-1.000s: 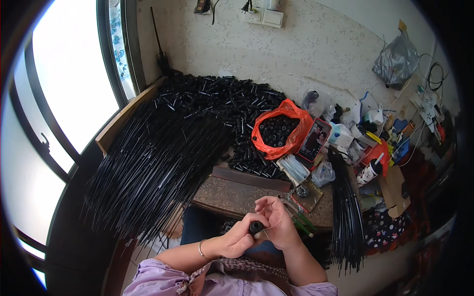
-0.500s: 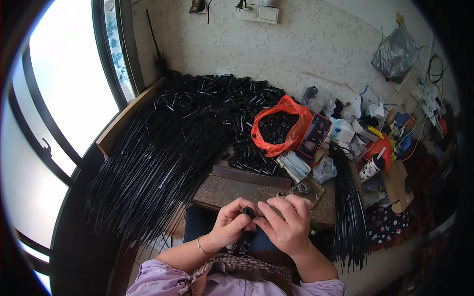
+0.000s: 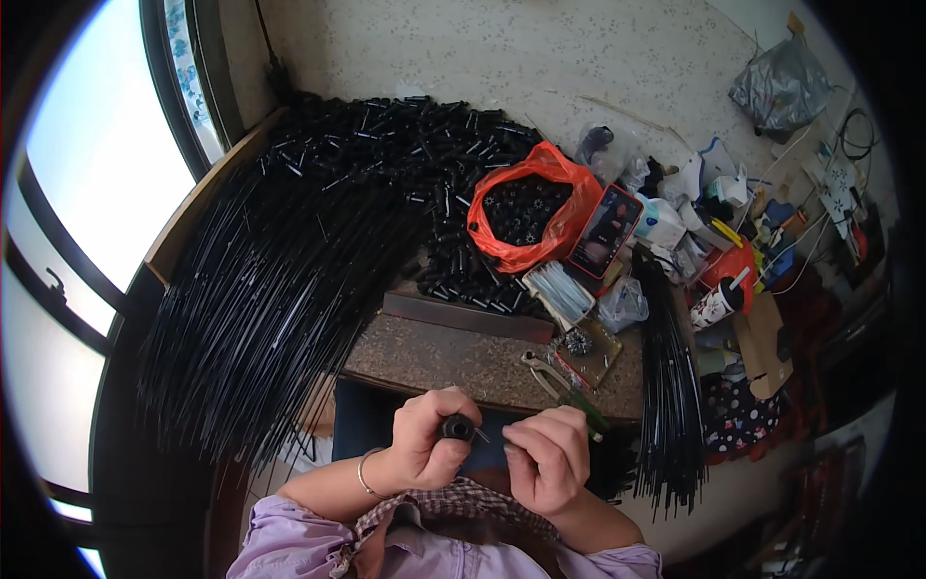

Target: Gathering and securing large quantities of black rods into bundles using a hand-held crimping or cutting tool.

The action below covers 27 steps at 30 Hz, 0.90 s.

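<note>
My left hand [image 3: 431, 439] is closed around a black cylindrical part [image 3: 456, 427], its round, hollow-looking end facing up. A thin metal wire [image 3: 481, 434] sticks out from beside that end, pointing right. Just past the wire's tip, my right hand [image 3: 548, 459] is held in a pinch with thumb and forefinger together. Whatever lies between those fingertips is too small to make out. Both hands are above my lap, in front of the worktable's near edge [image 3: 434, 362].
Long black rods [image 3: 260, 309] and black tubular pieces [image 3: 386, 145] are heaped on the left and at the back. A red bag [image 3: 569, 217] of black parts, a phone [image 3: 606, 232], thin pale sticks [image 3: 559, 294], green-handled pliers [image 3: 579, 400] and another rod bundle [image 3: 666, 386] lie rightward.
My hands have drawn apart, where before they met at the black part. Its end now faces up more plainly, with the wire showing. The view has shifted, revealing the pliers.
</note>
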Motion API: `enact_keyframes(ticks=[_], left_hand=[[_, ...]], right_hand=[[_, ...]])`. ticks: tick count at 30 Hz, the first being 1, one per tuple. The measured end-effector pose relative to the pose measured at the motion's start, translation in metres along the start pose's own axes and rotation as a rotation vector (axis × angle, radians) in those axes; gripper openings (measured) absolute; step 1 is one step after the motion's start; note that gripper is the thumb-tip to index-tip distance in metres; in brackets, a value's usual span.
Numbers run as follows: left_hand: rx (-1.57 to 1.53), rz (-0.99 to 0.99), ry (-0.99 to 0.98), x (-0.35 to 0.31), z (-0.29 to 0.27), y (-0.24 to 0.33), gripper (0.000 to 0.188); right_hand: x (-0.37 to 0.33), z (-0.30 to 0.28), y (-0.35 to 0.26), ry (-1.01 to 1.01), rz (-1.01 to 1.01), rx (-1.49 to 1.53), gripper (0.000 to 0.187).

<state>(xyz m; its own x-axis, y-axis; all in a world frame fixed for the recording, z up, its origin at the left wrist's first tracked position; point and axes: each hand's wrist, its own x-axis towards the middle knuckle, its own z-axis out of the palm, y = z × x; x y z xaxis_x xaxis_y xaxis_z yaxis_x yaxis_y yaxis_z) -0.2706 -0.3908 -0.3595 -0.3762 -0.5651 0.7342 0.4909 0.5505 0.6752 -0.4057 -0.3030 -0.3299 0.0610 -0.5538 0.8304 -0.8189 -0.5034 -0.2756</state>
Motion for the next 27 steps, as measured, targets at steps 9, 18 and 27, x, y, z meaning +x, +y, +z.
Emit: enact_keyframes(ticks=[9,18,27], left_hand=[[-0.126,-0.368,-0.162,0.010,-0.037,0.002,0.014],[-0.036,-0.425,-0.049,0.020,-0.026,0.002,0.074],[0.053,-0.374,0.199,0.013,-0.028,0.018,0.054]], right_hand=[[-0.160,-0.014,0.075,-0.634,0.564,-0.869,0.043],[-0.085,-0.015,0.024,-0.084,1.414,1.153,0.012],[-0.016,-0.051,-0.024,-0.351,0.062,-0.330,0.016]])
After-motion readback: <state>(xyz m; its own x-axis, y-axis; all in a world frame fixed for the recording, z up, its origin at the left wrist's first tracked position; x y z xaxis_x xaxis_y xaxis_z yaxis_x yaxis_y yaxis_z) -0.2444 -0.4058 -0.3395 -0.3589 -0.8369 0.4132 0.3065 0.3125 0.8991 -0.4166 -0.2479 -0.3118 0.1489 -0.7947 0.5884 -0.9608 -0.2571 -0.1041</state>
